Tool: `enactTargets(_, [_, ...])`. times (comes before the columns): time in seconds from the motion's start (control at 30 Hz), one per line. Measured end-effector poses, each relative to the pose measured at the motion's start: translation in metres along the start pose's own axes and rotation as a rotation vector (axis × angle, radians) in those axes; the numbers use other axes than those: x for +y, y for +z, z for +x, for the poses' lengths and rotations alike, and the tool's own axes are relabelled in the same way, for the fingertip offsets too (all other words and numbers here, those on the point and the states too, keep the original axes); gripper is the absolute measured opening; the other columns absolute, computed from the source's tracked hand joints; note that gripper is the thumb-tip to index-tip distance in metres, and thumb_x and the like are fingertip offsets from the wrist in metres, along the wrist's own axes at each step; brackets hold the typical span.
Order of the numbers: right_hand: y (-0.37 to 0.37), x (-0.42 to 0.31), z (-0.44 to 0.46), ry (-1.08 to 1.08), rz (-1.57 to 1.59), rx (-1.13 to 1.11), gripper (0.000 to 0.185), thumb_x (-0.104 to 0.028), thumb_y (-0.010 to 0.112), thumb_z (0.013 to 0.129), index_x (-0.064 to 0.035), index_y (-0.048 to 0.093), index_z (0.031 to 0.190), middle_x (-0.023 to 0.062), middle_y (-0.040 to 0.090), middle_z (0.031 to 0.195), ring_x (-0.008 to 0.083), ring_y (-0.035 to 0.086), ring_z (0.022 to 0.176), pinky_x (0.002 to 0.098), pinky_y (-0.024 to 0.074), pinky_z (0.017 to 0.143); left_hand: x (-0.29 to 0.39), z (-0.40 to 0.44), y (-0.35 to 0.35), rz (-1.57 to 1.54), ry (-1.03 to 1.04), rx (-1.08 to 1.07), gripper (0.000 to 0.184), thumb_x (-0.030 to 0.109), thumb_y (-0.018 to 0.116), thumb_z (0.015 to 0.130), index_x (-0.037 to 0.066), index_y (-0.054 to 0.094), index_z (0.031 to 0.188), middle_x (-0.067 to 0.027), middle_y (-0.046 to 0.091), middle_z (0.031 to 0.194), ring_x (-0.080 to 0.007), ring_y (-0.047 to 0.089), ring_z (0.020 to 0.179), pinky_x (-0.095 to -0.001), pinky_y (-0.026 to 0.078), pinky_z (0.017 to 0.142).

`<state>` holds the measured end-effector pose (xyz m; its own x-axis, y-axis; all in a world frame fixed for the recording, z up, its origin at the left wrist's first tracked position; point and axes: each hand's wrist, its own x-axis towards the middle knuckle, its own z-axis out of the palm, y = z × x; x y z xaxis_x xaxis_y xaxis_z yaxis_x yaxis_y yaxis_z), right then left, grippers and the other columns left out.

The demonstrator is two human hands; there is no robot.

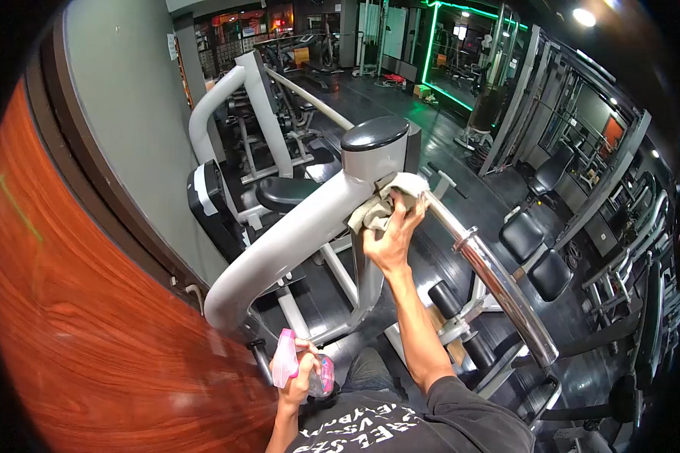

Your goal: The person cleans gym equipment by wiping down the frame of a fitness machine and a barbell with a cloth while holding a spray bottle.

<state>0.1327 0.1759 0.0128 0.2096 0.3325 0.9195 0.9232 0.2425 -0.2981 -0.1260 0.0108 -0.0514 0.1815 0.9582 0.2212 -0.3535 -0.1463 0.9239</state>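
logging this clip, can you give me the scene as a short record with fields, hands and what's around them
left hand: holds a spray bottle with a pink top
right hand: holds a pale cloth against the machine
machine: thick grey frame, black oval cap
right of the cloth: chrome sleeve, slanting down
left side: wood-look panel
background: more gym equipment, green light strip

The hands point(390, 245) partly hide the cloth point(409, 183) and spray bottle point(285, 362).
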Motion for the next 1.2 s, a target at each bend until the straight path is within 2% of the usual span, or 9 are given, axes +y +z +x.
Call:
enactTargets(0.17, [-0.004,0.000,0.004,-0.018,0.100,-0.096,0.079,-0.018,0.073,0.069,-0.0019,0.037,0.136,0.0306,0.035,0.133,0.0500,0.030,0.125,0.0592,0.0208,0.109,-0.007,0.005,-0.003,0.005,0.010,-0.019,0.023,0.009,0.055,0.094,0.002,0.046,0.113,-0.0117,0.055,0.094,-0.0149,0.057,0.062,-0.0284,0.049,0.059])
enactTargets(0.23, [0.008,0.006,0.009,0.012,0.059,-0.028,0.081,-0.031,0.080,0.070,-0.0063,0.039,0.136,0.0307,0.035,0.130,0.0530,0.029,0.125,0.0617,0.0247,0.106,-0.011,0.006,-0.004,0.003,0.001,-0.031,0.023,0.008,0.054,0.094,0.003,0.046,0.114,-0.0119,0.055,0.095,-0.0152,0.056,0.062,-0.0293,0.049,0.059])
enactTargets(0.4, [0.036,0.020,-0.036,0.101,0.004,0.128,0.059,-0.006,0.068,0.060,-0.0090,0.063,0.119,0.0285,0.041,0.123,0.0442,0.040,0.112,0.0537,0.0345,0.097,-0.010,0.011,0.000,-0.018,-0.030,-0.054,0.024,0.008,0.054,0.094,0.003,0.045,0.116,-0.0128,0.054,0.096,-0.0157,0.056,0.062,-0.0309,0.049,0.061])
enactTargets(0.57, [0.058,0.066,-0.175,0.161,-0.064,-0.053,0.049,-0.002,0.065,0.063,-0.0038,0.065,0.112,0.0278,0.050,0.122,0.0506,0.038,0.122,0.0579,0.0303,0.103,-0.011,0.019,0.007,-0.104,0.005,0.070,0.023,-0.001,0.058,0.089,-0.004,0.051,0.110,-0.0136,0.060,0.089,-0.0159,0.060,0.060,-0.0282,0.050,0.055])
enactTargets(0.67, [0.051,0.067,-0.233,0.398,-0.048,-0.041,0.041,-0.002,0.066,0.071,-0.0011,0.064,0.113,0.0256,0.056,0.113,0.0473,0.045,0.118,0.0547,0.0358,0.099,-0.015,0.025,0.010,-0.060,-0.017,0.045,0.023,0.001,0.060,0.089,-0.004,0.052,0.110,-0.0135,0.061,0.089,-0.0156,0.060,0.060,-0.0280,0.050,0.055])
enactTargets(0.73, [0.038,0.069,-0.245,0.805,0.167,-0.147,0.035,-0.006,0.067,0.079,0.0003,0.063,0.114,0.0258,0.055,0.114,0.0443,0.051,0.112,0.0484,0.0423,0.093,-0.022,0.027,0.008,-0.013,-0.040,-0.036,0.025,0.005,0.058,0.091,0.000,0.048,0.114,-0.0130,0.058,0.093,-0.0158,0.058,0.061,-0.0291,0.049,0.057])
enactTargets(0.83, [0.019,0.071,-0.221,0.526,0.097,-0.077,0.036,-0.008,0.072,0.078,0.0000,0.061,0.111,0.0244,0.051,0.118,0.0404,0.054,0.105,0.0428,0.0448,0.089,-0.030,0.037,0.010,0.033,-0.052,-0.181,0.028,0.010,0.059,0.093,0.002,0.047,0.116,-0.0124,0.057,0.097,-0.0166,0.058,0.064,-0.0294,0.048,0.058])
enactTargets(1.0, [-0.002,0.062,-0.070,0.097,0.116,0.180,0.049,-0.017,0.073,0.078,-0.0033,0.051,0.119,0.0331,0.040,0.134,0.0494,0.044,0.120,0.0524,0.0378,0.100,-0.029,0.049,0.028,0.000,-0.078,-0.234,0.031,0.012,0.063,0.092,0.001,0.049,0.117,-0.0148,0.059,0.090,-0.0173,0.059,0.063,-0.0297,0.049,0.060])
enactTargets(1.2, [-0.006,0.020,0.044,0.167,-0.003,0.052,0.056,-0.008,0.072,0.074,0.0012,0.054,0.126,0.0250,0.050,0.128,0.0434,0.049,0.111,0.0487,0.0409,0.096,-0.032,0.048,0.033,0.016,-0.042,-0.244,0.033,0.014,0.062,0.092,0.001,0.047,0.119,-0.0140,0.059,0.084,-0.0174,0.058,0.062,-0.0331,0.049,0.063])
